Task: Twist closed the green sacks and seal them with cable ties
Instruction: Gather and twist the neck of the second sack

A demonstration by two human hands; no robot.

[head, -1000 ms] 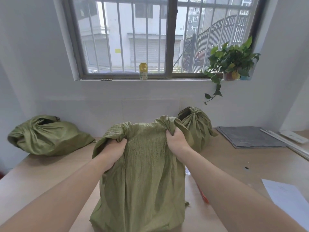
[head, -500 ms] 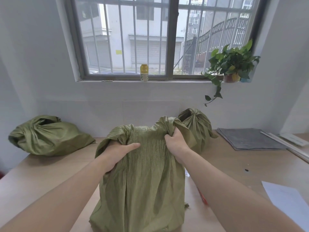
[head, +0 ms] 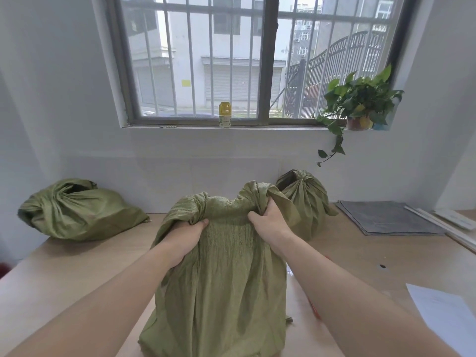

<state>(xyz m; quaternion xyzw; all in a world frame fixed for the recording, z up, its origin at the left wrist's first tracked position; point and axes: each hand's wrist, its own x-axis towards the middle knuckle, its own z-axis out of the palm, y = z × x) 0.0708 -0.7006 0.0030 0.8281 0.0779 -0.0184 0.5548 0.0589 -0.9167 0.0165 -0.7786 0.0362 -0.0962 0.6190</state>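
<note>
Since half a second earlier, the left hand had closed its loosened fingers back onto the rim of the green sack standing at frame centre, while the right hand gripped the bunched right corner. Gathering both corners toward the middle would likely tighten the twist. The table lay open at left; another tied sack sat close behind the right hand.

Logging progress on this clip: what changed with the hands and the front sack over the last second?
The left hand opened briefly, then closed again on the top edge of the front sack, a little nearer the middle. The right hand kept its grip and bunched more fabric. The sack's mouth is not yet twisted shut. The two other sacks stayed put.
</note>
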